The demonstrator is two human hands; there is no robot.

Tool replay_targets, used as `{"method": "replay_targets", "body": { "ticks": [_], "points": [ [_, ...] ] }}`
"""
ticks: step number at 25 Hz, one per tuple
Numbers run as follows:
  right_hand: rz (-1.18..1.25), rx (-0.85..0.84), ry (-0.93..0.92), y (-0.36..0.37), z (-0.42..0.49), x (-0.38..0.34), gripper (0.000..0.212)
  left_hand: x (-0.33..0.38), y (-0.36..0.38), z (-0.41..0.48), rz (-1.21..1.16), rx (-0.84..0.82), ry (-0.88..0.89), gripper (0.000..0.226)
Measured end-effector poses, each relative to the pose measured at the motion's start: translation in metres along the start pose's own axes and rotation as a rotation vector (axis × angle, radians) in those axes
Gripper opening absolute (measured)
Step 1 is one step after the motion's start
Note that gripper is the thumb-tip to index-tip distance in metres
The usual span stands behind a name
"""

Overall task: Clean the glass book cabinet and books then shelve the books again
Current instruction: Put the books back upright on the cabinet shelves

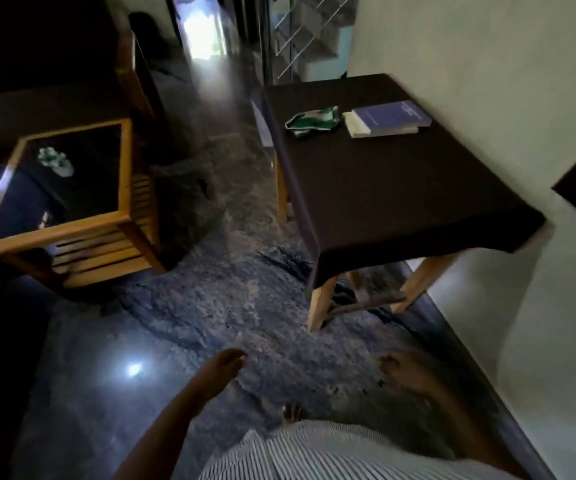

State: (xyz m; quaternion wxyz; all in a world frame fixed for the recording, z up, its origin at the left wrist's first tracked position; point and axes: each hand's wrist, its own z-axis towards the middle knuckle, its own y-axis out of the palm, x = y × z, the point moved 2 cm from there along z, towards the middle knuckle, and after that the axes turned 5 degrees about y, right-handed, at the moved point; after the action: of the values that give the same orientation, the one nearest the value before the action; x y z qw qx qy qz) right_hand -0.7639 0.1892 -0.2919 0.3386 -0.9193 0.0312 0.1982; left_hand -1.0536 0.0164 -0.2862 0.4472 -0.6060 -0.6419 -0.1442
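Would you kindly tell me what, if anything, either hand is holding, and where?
Nothing is held: the left hand and right hand are both empty. The crumpled green-and-white cloth and two stacked books lie on the dark-covered wooden table.

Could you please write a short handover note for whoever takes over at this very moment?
Left grip and right grip, both bare hands, hang open and hold nothing; both are blurred.
Two books lie stacked at the far end of the dark-clothed table, with the green-and-white cloth beside them.
The glass cabinet is not in view.
Done: cannot tell whether the books or cabinet have been cleaned.
Left: at least these two books are not yet shelved.
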Motion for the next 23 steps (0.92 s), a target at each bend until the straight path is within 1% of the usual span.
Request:
{"method": "replay_targets", "body": {
  "ticks": [1, 2, 5, 6, 8, 9, 10, 11, 12, 13, 14, 15, 16, 18, 20, 21, 23],
  "points": [
    [0.013, -0.015, -0.067, -0.016, 0.017, -0.037, 0.032, 0.008, -0.021, 0.018, -0.032, 0.014, -0.015, 0.025],
    [0.042, -0.02, -0.133, -0.034, 0.033, -0.077, 0.03, 0.015, -0.042, 0.035, -0.066, 0.028, -0.022, 0.025],
    [0.231, -0.013, -0.294, -0.09, 0.078, -0.201, 0.021, 0.024, -0.109, 0.088, -0.114, 0.088, -0.032, 0.026],
    [0.264, 0.008, -0.326, -0.11, 0.099, -0.238, 0.019, 0.024, -0.134, 0.109, -0.086, 0.125, -0.02, 0.025],
    [0.313, 0.075, -0.36, -0.141, 0.139, -0.284, 0.019, 0.03, -0.174, 0.148, -0.078, 0.18, -0.008, 0.021],
    [0.359, 0.118, -0.347, -0.157, 0.161, -0.303, 0.02, 0.037, -0.196, 0.177, -0.028, 0.182, 0.018, 0.018],
    [0.407, 0.185, -0.301, -0.172, 0.181, -0.316, 0.02, 0.051, -0.216, 0.207, 0.047, 0.139, 0.07, 0.017],
    [0.466, 0.258, -0.24, -0.186, 0.196, -0.324, 0.02, 0.071, -0.235, 0.241, 0.139, 0.076, 0.143, 0.019],
    [0.535, 0.321, -0.167, -0.199, 0.206, -0.328, 0.019, 0.099, -0.252, 0.275, 0.243, 0.028, 0.254, 0.024],
    [0.617, 0.376, -0.093, -0.209, 0.213, -0.331, 0.02, 0.133, -0.265, 0.308, 0.349, -0.009, 0.394, 0.034],
    [0.712, 0.419, -0.016, -0.218, 0.22, -0.331, 0.021, 0.171, -0.272, 0.342, 0.454, -0.064, 0.537, 0.047],
    [0.794, 0.454, 0.052, -0.224, 0.224, -0.33, 0.022, 0.205, -0.273, 0.371, 0.565, -0.102, 0.658, 0.054],
    [0.851, 0.487, 0.11, -0.228, 0.228, -0.328, 0.022, 0.238, -0.271, 0.396, 0.66, -0.127, 0.754, 0.057],
    [0.949, 0.571, 0.199, -0.235, 0.245, -0.321, 0.019, 0.298, -0.256, 0.452, 0.767, -0.171, 0.972, 0.062],
    [1.051, 0.618, 0.258, -0.245, 0.266, -0.318, 0.018, 0.356, -0.226, 0.503, 0.864, -0.211, 1.154, 0.07],
    [1.102, 0.638, 0.285, -0.252, 0.278, -0.316, 0.018, 0.382, -0.205, 0.526, 0.929, -0.234, 1.226, 0.073],
    [1.19, 0.713, 0.332, -0.272, 0.303, -0.309, 0.021, 0.428, -0.163, 0.566, 1.051, -0.268, 1.312, 0.079]
  ]
}}
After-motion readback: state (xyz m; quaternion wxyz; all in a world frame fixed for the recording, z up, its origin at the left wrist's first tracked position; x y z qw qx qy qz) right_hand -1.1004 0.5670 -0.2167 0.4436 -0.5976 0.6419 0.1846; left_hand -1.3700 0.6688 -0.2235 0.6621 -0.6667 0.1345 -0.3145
